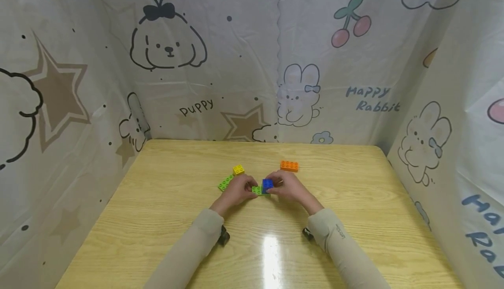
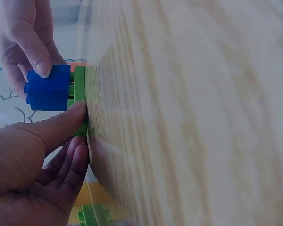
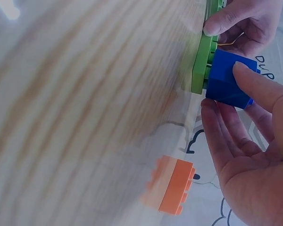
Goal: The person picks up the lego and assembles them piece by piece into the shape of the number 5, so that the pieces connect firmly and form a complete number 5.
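Observation:
A thin green building brick (image 1: 257, 190) lies flat on the table, its near end pinched between the thumb and fingers of my left hand (image 1: 238, 189). My right hand (image 1: 288, 186) holds a blue brick (image 1: 267, 185) between thumb and fingertips over the right end of that green brick. In the left wrist view, green studs show between the blue brick (image 2: 49, 88) and the green body (image 2: 80, 101). The right wrist view also has the blue brick (image 3: 230, 77) at the studs of the green one (image 3: 200, 70); whether they touch I cannot tell.
Behind my left hand lie a second green brick (image 1: 226, 183) and a yellow brick (image 1: 238, 170). An orange brick (image 1: 289, 166) lies beyond my right hand. The wooden table (image 1: 181, 166) ends at a patterned cloth (image 1: 244, 83) along the back and sides.

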The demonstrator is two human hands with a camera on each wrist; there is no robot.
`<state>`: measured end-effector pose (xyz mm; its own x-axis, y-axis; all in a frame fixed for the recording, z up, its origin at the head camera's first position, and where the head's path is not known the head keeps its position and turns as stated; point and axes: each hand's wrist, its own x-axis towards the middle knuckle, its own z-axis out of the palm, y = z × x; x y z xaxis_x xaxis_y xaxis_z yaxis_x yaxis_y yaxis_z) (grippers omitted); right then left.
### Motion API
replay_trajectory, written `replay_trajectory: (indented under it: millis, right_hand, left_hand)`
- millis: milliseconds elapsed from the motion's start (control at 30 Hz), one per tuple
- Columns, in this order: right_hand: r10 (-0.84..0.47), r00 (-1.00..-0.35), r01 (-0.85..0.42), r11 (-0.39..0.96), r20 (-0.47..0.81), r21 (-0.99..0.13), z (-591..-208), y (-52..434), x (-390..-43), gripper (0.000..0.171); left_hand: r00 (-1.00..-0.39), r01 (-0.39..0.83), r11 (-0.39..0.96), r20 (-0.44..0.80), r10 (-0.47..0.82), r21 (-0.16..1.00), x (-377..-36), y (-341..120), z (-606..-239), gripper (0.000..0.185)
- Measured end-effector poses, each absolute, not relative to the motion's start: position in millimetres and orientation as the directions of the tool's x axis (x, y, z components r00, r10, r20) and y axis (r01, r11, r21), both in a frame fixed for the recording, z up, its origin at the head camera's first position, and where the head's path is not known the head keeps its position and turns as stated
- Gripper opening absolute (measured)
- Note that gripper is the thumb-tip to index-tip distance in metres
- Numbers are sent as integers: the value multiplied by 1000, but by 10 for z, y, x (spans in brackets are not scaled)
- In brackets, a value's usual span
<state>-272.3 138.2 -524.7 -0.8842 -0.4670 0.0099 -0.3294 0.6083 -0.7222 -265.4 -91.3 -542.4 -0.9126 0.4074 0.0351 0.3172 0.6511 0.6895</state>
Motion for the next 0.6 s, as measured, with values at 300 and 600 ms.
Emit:
replay_trajectory:
  millis: [300, 600]
  right_hand:
    - [-465, -885, -339, 603, 27, -722, -5255, 1359, -2719, 28]
    - [-440, -898, -313, 622, 11, -718, -5228, 1344, -2731, 28]
  left_hand:
    - [-913, 316, 655, 34, 406, 686, -2657, -903, -5433, 25]
    - [-915, 310, 662, 23, 404, 682, -2668, -902, -5447, 25]
